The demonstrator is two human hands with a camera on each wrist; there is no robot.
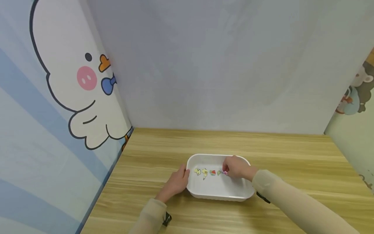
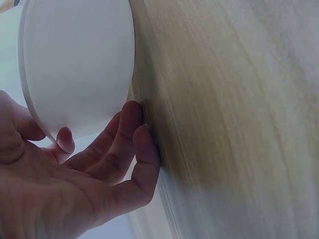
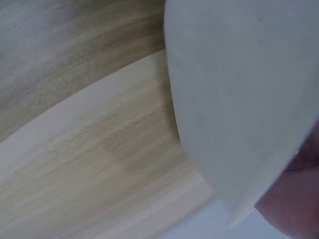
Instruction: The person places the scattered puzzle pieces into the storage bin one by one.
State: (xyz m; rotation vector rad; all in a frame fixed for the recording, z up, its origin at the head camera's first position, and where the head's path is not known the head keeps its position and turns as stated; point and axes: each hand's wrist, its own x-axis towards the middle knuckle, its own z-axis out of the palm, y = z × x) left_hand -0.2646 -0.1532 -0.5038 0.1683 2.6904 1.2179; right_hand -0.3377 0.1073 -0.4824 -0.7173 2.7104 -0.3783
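A white rectangular tray point(image 1: 204, 191) with rounded corners rests on the table. Across its floor, small flat cutouts lie in a row: a yellow one point(image 1: 197, 171) at the left, another yellow one point(image 1: 205, 173), a red and green one point(image 1: 212, 173) and a green one point(image 1: 219, 173). My left hand point(image 1: 176, 181) grips the tray's left rim, thumb on the edge and fingers under the outer wall in the left wrist view. Inside the tray, my right hand point(image 1: 237, 167) has its fingers curled down at a small purple cutout point(image 1: 225, 173), pinching it; the fingertips are partly hidden.
Below the tray is a wood-grain table point(image 1: 146, 156). A plain grey-white curtain point(image 1: 219, 71) hangs behind it. On the left stands a panel with a white cartoon bird point(image 1: 67, 65), and on the right a pale printed panel point(image 1: 356, 130).
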